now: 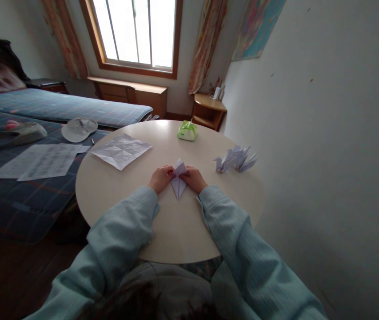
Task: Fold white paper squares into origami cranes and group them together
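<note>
A folded white origami paper (pixel 179 186), shaped like a narrow diamond, is between my two hands over the round table (pixel 109 204). My left hand (pixel 161 178) pinches its left edge, fingers bent. On the opposite edge my right hand (pixel 194 178) grips it with thumb and fingers closed. The diamond's lower point faces me. To the right stand several folded paper cranes (pixel 236 159), close together. A creased, unfolded sheet of paper (pixel 121 150) lies on the table's left side.
A green tissue pack (pixel 187 131) sits near the table's far edge. Left of the table, a bed (pixel 36 209) bears printed sheets (pixel 49 161), a white cap (pixel 79 129) and a bag (pixel 25 133). A white wall (pixel 325 155) runs close along the right.
</note>
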{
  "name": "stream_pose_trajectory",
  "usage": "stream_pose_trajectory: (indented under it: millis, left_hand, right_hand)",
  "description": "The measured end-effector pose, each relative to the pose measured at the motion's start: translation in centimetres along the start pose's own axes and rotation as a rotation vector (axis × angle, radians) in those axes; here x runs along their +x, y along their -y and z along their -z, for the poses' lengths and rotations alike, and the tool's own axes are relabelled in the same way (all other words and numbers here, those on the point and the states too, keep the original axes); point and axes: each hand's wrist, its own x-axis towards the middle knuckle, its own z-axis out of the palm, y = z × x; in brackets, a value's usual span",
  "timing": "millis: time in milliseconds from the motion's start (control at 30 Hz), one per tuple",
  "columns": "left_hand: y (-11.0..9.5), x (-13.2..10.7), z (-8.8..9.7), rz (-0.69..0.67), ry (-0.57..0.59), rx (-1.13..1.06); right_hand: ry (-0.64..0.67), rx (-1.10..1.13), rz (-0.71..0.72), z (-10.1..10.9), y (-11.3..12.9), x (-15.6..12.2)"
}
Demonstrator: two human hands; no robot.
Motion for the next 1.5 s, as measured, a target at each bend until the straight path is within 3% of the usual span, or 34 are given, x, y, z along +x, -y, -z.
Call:
stream_pose_trajectory:
  millis: [633, 967, 1500]
  left_hand:
    - [0.5, 0.2, -0.1, -0.08, 0.064, 0.053]
    - [-0.3, -0.3, -0.1, -0.139, -0.084, 0.09]
    - [-2.0, -0.6, 0.1, -0.258, -0.345, -0.098]
  right_hand:
    - [0.001, 0.058, 0.037, 0.0, 0.0, -0.2]
    - [0.019, 0.093, 0.04, 0.1, 0.2, -0.1]
    - [0.049, 0.115, 0.144, 0.1, 0.5, -0.2]
